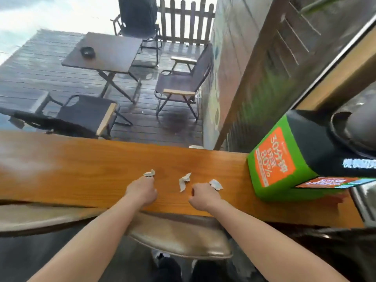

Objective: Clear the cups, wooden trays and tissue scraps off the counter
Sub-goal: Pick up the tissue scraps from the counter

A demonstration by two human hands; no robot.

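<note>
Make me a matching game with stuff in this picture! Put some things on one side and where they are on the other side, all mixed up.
Things:
1. left hand
2. middle tissue scrap
3. green box
4. black ashtray

Places:
A. on the dark table outside on the deck
B. lying loose on the counter between the two hands
C. pinching a tissue scrap at its fingertips
D. at the right end of the counter

Right pairs: 1-C, 2-B, 3-D, 4-A
</note>
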